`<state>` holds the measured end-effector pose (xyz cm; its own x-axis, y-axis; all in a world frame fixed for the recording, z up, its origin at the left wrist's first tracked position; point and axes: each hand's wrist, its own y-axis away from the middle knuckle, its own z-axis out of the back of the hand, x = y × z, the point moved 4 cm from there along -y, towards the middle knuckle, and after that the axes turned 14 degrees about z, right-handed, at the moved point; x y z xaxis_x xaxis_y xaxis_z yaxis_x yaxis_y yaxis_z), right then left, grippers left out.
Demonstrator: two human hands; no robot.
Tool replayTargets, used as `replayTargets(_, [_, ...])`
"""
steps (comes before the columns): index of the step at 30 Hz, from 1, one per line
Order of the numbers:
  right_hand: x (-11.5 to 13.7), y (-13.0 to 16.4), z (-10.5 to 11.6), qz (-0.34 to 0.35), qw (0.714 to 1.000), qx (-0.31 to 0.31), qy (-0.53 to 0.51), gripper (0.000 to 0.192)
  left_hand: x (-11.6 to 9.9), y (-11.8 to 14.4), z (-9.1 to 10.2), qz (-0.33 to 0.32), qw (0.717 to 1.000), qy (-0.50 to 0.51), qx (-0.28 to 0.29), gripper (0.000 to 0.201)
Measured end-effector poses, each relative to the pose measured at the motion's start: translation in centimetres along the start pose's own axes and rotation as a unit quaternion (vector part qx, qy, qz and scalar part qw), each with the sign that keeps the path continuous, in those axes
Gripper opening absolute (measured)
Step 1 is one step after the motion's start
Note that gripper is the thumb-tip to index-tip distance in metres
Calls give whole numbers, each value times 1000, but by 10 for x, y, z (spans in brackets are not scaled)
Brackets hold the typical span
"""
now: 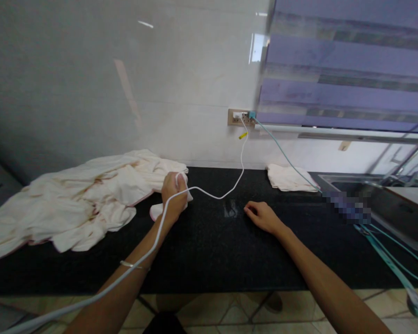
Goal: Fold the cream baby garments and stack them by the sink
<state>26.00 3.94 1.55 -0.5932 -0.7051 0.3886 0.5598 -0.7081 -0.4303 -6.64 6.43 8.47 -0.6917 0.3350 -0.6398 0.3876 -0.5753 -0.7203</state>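
Observation:
My left hand [172, 197] is closed around a bunched white cloth [156, 211] over the black countertop [209, 246]. Parts of the cloth stick out on both sides of the fist. A white cable [153, 246] passes in front of that hand and forearm. To the right, my right hand [261, 216] rests on the counter with its fingers curled in; nothing shows in it. Left of my left hand lies a large crumpled white cloth [114, 199] with brownish stains.
A folded white cloth [289, 177] lies by the wall, left of a metal sink [397, 222]. The white cable and a teal cord [282, 150] run from a wall socket [231, 123]. A teal lanyard [386, 257] hangs over the counter's right front edge. Purple striped blinds [334, 93] hang above.

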Motion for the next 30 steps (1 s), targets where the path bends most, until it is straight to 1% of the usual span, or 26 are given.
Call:
replayTargets(1, [4, -2, -2, 14, 1000, 0, 0, 20, -5, 9, -7, -4, 1000, -4, 23, 28])
replayTargets(3, [14, -4, -7, 47, 999, -4, -12, 19, -17, 24, -19, -41, 996, -16, 81, 30])
replayTargets(5, [24, -6, -11, 71, 997, -17, -39, 19, -29, 34, -25, -73, 988, -22, 132, 32])
replayTargets(6, [28, -6, -13, 77, 995, -25, -59, 24, -34, 36, -25, -80, 985, -18, 153, 32])
replayTargets(8, [35, -7, -17, 79, 990, -40, -111, 44, -42, 42, -25, -88, 978, 4, 191, 32])
replayTargets(10, [40, -8, -23, 79, 982, -45, -164, 71, -50, 50, -25, -106, 964, 36, 241, 32])
replayTargets(12, [43, -10, -30, 83, 973, -40, -210, 94, -63, 63, -27, -141, 937, 69, 313, 32])
replayTargets(13, [44, -11, -33, 88, 969, -38, -226, 102, -70, 71, -29, -161, 919, 84, 350, 31])
replayTargets(14, [44, -12, -35, 95, 966, -39, -239, 107, -78, 80, -31, -183, 898, 96, 389, 30])
replayTargets(15, [43, -14, -35, 103, 961, -45, -251, 107, -85, 90, -33, -206, 875, 104, 426, 29])
replayTargets(16, [42, -15, -35, 111, 956, -52, -265, 101, -92, 98, -35, -226, 853, 108, 457, 28])
replayTargets(17, [40, -16, -34, 121, 950, -58, -280, 89, -98, 106, -37, -241, 836, 108, 480, 27])
replayTargets(19, [36, -17, -30, 138, 937, -65, -313, 58, -106, 116, -39, -262, 816, 102, 505, 25])
replayTargets(20, [34, -18, -29, 142, 932, -70, -326, 45, -107, 118, -40, -266, 814, 99, 507, 24])
replayTargets(22, [30, -18, -27, 135, 927, -89, -337, 31, -106, 120, -39, -270, 822, 100, 491, 24])
replayTargets(25, [24, -18, -27, 101, 928, -126, -337, 23, -101, 118, -36, -273, 841, 118, 452, 27])
replayTargets(27, [20, -16, -28, 75, 934, -135, -322, 18, -98, 117, -35, -275, 849, 119, 436, 29])
replayTargets(30, [7, -10, -24, 17, 952, -143, -271, 16, -93, 116, -37, -285, 842, 67, 454, 34])
